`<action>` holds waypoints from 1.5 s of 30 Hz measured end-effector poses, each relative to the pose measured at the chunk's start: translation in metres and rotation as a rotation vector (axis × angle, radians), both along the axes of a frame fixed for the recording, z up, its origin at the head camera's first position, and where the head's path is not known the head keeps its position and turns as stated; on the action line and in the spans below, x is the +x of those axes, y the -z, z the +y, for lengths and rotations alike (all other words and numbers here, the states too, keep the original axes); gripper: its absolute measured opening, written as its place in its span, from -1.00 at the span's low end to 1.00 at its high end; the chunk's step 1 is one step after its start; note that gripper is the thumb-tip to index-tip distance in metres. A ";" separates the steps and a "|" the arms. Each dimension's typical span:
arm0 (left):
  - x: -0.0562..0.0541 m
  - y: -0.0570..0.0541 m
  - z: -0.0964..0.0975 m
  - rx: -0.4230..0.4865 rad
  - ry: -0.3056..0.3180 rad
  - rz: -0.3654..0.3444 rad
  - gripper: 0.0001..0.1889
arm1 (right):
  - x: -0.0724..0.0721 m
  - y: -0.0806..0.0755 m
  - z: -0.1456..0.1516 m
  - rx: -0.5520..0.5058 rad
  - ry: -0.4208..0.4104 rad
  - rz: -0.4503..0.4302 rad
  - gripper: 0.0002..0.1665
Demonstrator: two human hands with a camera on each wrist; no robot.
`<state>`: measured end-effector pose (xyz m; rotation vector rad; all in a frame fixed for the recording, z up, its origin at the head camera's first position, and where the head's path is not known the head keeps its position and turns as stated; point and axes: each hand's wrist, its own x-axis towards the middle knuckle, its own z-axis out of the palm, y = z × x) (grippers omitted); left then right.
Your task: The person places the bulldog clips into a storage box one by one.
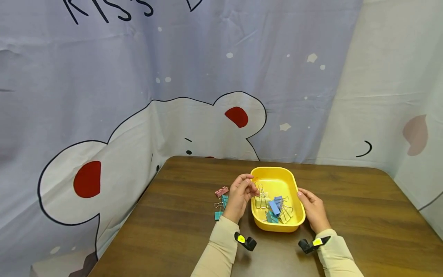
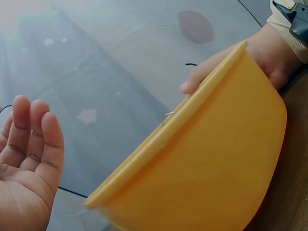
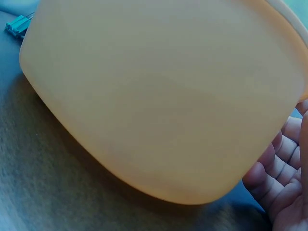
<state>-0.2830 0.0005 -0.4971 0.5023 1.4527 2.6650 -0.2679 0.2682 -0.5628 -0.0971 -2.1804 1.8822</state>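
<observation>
My right hand point(image 1: 313, 209) holds a yellow plastic bin point(image 1: 273, 227) by its right side, thumb at the rim; its other fingers are mostly hidden in the head view. Inside lie several binder clips: pale yellow clips point(image 1: 262, 202), blue clips point(image 1: 275, 207) and a teal clip point(image 1: 271, 217). My left hand point(image 1: 240, 195) hovers at the bin's left rim with its fingers loosely bent. In the left wrist view, that left hand point(image 2: 31, 163) shows a bare palm and nothing between the fingers. The bin's outer wall point(image 3: 159, 106) fills much of the right wrist view.
Left of the bin, partly behind my left hand, a pink binder clip point(image 1: 221, 191) and teal binder clips point(image 1: 219, 215) lie on the brown wooden table point(image 1: 180, 215). A printed curtain point(image 1: 194, 69) hangs along the table's back and left edges.
</observation>
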 end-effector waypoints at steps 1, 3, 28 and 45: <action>0.000 0.000 -0.001 0.013 -0.001 0.009 -0.81 | 0.000 0.000 0.000 0.001 0.001 -0.001 -0.35; -0.002 0.000 -0.005 0.037 -0.015 0.016 -0.81 | 0.000 0.000 0.000 0.004 0.003 -0.004 -0.35; -0.026 0.029 -0.099 -0.109 -0.394 -0.139 -0.89 | -0.002 -0.001 0.002 -0.029 -0.013 0.021 -0.35; -0.021 0.048 -0.105 -0.399 -0.434 -0.197 -0.72 | 0.000 0.002 -0.002 -0.031 -0.014 0.004 -0.34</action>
